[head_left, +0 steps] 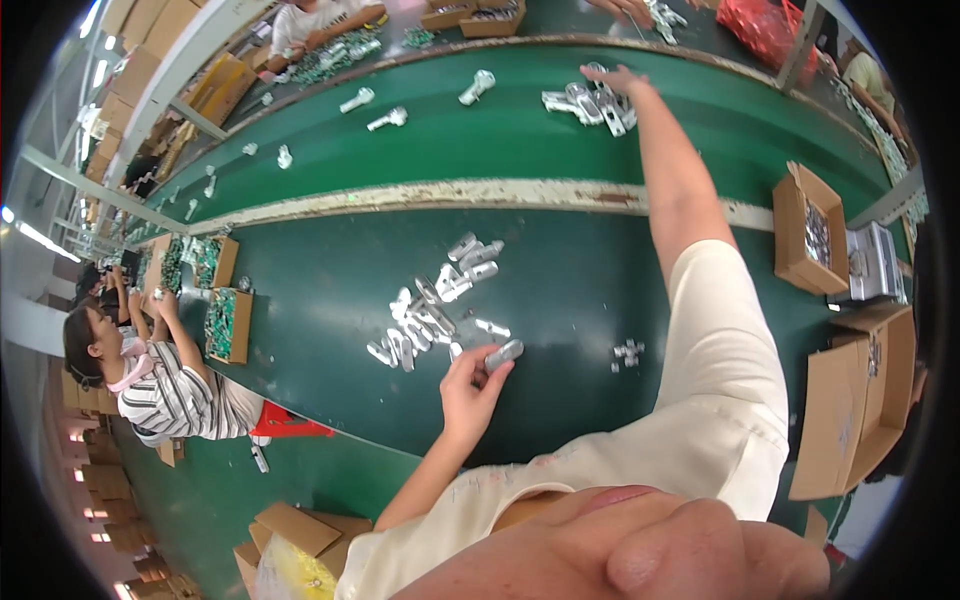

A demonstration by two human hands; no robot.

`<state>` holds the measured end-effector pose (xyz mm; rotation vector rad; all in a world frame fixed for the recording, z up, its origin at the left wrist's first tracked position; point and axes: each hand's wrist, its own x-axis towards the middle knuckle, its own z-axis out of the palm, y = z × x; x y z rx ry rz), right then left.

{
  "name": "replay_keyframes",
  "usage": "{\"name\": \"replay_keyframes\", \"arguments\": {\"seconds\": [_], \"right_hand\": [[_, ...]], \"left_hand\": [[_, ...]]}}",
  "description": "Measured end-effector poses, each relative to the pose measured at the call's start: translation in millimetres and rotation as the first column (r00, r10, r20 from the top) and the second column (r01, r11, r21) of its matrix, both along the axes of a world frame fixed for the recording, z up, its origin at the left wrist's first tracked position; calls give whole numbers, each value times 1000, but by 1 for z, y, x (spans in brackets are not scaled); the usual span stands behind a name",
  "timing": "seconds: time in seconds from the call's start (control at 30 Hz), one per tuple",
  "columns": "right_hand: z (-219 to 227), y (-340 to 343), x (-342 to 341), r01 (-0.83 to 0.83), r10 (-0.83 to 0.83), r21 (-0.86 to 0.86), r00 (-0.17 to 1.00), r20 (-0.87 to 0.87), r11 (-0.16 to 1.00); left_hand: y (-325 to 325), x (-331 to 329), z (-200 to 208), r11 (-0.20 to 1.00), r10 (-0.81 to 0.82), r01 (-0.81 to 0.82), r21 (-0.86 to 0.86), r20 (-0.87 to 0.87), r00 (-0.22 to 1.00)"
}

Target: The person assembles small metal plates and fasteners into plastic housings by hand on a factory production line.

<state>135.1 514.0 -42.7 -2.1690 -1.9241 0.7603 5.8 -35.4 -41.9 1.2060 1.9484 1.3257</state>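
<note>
Over the dark green table, my left hand [468, 397] pinches a small oblong silver-grey metal part [504, 355] between thumb and fingers. Just beyond it lies a loose heap of similar shiny metal parts [425, 310], with a smaller cluster [473, 262] at its far end. My right arm stretches across to the far green conveyor belt [420, 155]. There my right hand [622, 80] has its fingers extended at the edge of a pile of silver parts [588, 105]; its fingertips partly overlap the pile, and I cannot tell whether they touch it.
A few tiny metal pieces [628, 354] lie right of my left hand. Cardboard boxes [810, 228] stand at the right edge, another box [229, 325] at the left. A worn white rail [430, 195] divides table and belt. Co-workers sit at the left and across the belt.
</note>
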Motion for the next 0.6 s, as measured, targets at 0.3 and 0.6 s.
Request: {"name": "replay_keyframes", "arguments": {"seconds": [0.3, 0.6], "right_hand": [[14, -77, -53, -530, 501, -17, 789, 354, 848], [30, -163, 42, -806, 839, -233, 523, 150, 544]], "left_hand": [[27, -25, 10, 998, 62, -63, 17, 41, 997], [82, -8, 18, 976, -189, 167, 136, 167, 968]]}}
